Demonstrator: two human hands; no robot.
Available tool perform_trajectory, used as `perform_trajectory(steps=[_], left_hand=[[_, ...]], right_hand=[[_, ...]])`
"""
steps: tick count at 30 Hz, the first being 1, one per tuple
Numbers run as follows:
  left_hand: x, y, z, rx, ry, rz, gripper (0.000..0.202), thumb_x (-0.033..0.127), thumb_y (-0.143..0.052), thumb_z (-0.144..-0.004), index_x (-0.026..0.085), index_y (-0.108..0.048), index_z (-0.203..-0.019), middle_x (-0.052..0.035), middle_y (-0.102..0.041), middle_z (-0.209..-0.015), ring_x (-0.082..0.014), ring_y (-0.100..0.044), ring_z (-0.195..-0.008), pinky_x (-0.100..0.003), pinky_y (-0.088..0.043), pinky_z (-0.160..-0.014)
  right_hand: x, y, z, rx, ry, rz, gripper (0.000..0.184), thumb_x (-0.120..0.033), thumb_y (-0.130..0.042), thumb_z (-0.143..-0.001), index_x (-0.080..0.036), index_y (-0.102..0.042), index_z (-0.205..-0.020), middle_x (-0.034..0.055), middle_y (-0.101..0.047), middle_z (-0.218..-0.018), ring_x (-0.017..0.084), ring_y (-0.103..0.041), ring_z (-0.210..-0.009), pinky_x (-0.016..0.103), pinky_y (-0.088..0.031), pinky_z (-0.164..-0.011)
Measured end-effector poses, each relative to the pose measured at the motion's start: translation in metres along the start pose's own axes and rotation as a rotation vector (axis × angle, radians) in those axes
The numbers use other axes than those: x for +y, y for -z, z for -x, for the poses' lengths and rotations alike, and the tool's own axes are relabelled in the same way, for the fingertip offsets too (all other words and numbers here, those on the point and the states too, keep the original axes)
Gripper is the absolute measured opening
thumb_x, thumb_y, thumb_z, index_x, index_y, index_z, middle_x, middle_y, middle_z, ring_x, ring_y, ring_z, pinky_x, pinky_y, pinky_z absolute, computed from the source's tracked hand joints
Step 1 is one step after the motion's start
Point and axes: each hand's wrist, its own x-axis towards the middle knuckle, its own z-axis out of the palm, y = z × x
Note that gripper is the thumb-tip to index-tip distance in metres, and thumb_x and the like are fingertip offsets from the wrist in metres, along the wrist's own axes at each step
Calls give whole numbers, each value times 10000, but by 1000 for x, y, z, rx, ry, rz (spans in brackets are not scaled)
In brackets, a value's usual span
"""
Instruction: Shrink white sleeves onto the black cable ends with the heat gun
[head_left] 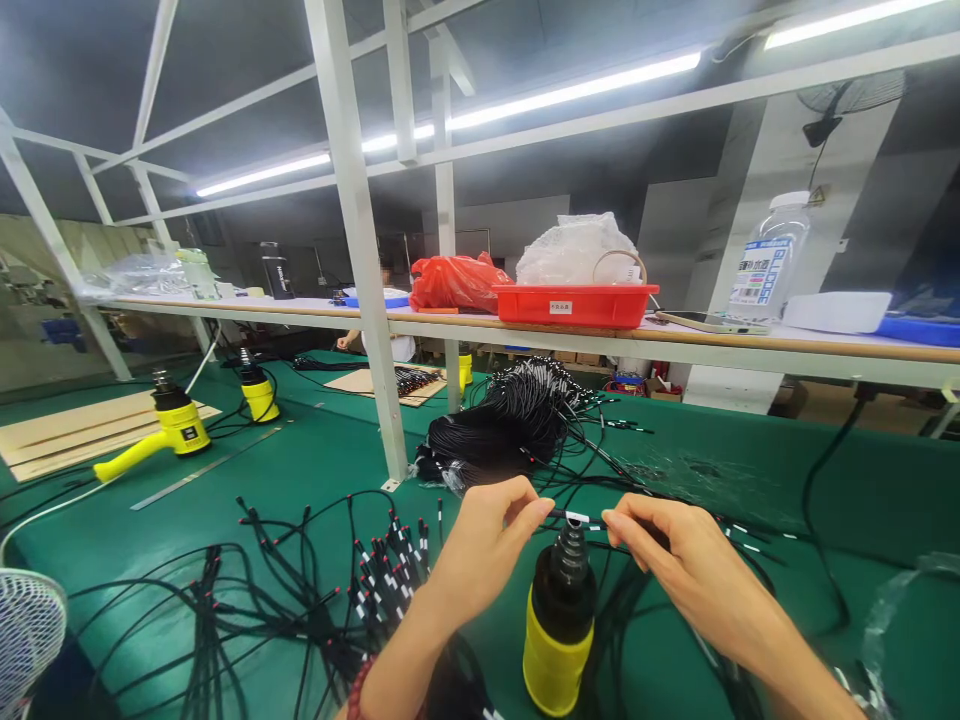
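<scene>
My left hand and my right hand each pinch one thin black cable with a white sleeve, stretched between the fingertips. They hold it just above the nozzle of a yellow and black heat gun standing upright on the green table. A big bundle of black cables lies behind the hands. Several loose cables with red and white ends spread out to the left of my left wrist.
Two more yellow heat guns stand at the left by wooden boards. A white frame post rises mid-table. The shelf holds a red tray, bags and a bottle. A fan grille sits bottom left. Another person's hand works far back.
</scene>
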Motion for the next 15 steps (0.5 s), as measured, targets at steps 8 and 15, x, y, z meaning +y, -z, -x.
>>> perform_trajectory(steps=[8,15], left_hand=[[0,-1,-4,31,-38,106,48,192,-605,-832,168,-609,-790,28,-585,-749,-122,-506,-742,-215,-384,-706],[0,0,-3,24,-22,-27,295,361,-474,-933,174,-553,-719,35,-538,-676,-121,-464,-668,-230,-341,-625]], right_hand=[[2,-3,0,54,21,-76,359,-482,-450,-918,-203,-562,-722,-29,-508,-646,129,-406,-616,239,-292,-570],[0,-3,-1,67,26,30,424,-483,-375,-949,-201,-541,-679,-26,-480,-591,128,-373,-562,250,-251,-531]])
